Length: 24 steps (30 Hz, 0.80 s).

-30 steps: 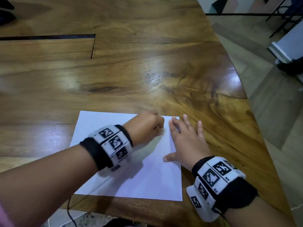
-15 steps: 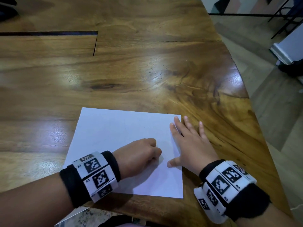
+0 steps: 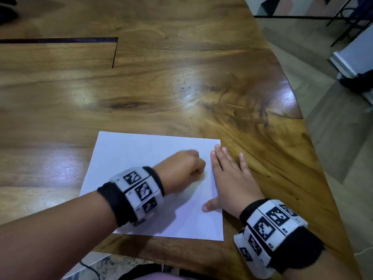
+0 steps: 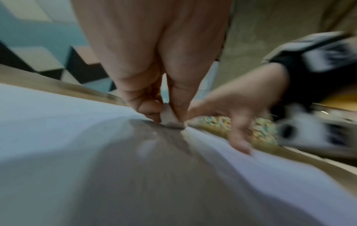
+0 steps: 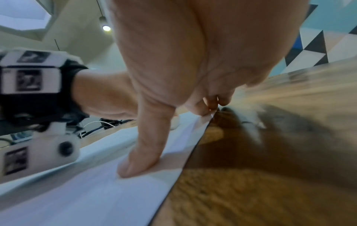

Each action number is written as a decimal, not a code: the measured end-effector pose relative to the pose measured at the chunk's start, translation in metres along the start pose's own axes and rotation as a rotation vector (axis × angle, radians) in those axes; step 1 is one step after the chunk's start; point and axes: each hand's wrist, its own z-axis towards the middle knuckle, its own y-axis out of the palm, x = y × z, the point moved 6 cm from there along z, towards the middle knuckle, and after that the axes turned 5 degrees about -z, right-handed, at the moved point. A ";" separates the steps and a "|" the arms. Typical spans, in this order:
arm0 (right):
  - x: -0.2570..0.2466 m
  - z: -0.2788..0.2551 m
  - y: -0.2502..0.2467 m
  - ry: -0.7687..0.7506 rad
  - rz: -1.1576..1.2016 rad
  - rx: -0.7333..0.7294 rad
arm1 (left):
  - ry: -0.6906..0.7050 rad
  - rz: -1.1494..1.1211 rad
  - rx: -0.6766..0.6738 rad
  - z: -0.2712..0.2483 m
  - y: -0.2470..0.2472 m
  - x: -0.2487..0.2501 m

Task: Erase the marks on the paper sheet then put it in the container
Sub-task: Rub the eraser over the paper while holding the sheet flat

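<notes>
A white paper sheet lies flat on the wooden table, near its front edge. My left hand is curled over the sheet's right half and pinches a small white eraser whose tip touches the paper. My right hand lies flat with straight fingers on the sheet's right edge, thumb pressing the paper and the outer fingers on the wood. No marks show on the sheet in the head view. No container is in view.
The table's right edge curves away beside my right hand, with tiled floor beyond. A dark slot runs across the table at the far left. A dark object sits at the far left corner.
My left hand with the eraser slid toward me over the sheet, then back away again. My right hand has stayed pressed on the sheet's right edge.
</notes>
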 end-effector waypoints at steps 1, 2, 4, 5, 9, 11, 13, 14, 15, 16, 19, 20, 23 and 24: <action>0.000 0.000 0.000 0.002 0.002 0.001 | 0.049 0.013 -0.050 -0.012 0.007 0.002; 0.001 0.000 -0.001 0.005 0.004 0.003 | 0.087 0.036 -0.102 -0.024 0.012 0.004; 0.001 -0.001 -0.001 0.007 0.008 0.003 | 0.104 0.055 -0.183 -0.039 0.018 0.007; 0.001 -0.002 -0.001 0.006 0.011 0.005 | 0.097 0.056 -0.197 -0.037 0.017 0.007; 0.003 -0.003 0.001 0.000 0.006 0.003 | 0.002 0.054 -0.028 0.005 -0.006 0.008; 0.002 -0.003 0.001 -0.004 -0.001 0.003 | -0.031 0.052 -0.002 0.014 -0.006 0.008; 0.003 -0.003 0.001 -0.005 0.002 0.002 | 0.014 0.071 -0.084 0.003 0.007 0.012; 0.003 -0.003 0.001 -0.004 0.006 0.004 | 0.053 0.078 -0.133 -0.008 0.014 0.014; 0.004 -0.002 0.001 -0.004 0.008 0.007 | 0.099 0.089 -0.177 -0.020 0.019 0.018; 0.003 -0.002 0.002 -0.004 0.008 0.009 | 0.133 0.102 -0.224 -0.029 0.023 0.020; 0.003 -0.002 0.002 -0.002 0.010 0.010 | 0.154 0.101 -0.268 -0.029 0.020 0.017; 0.003 -0.002 0.002 -0.001 0.009 0.009 | 0.146 0.106 -0.220 -0.021 0.014 0.015; 0.003 -0.002 0.002 -0.003 -0.006 0.001 | 0.027 0.058 -0.025 0.005 -0.007 0.001; 0.003 -0.002 0.002 -0.002 -0.009 -0.002 | -0.001 0.049 -0.008 0.006 -0.008 -0.002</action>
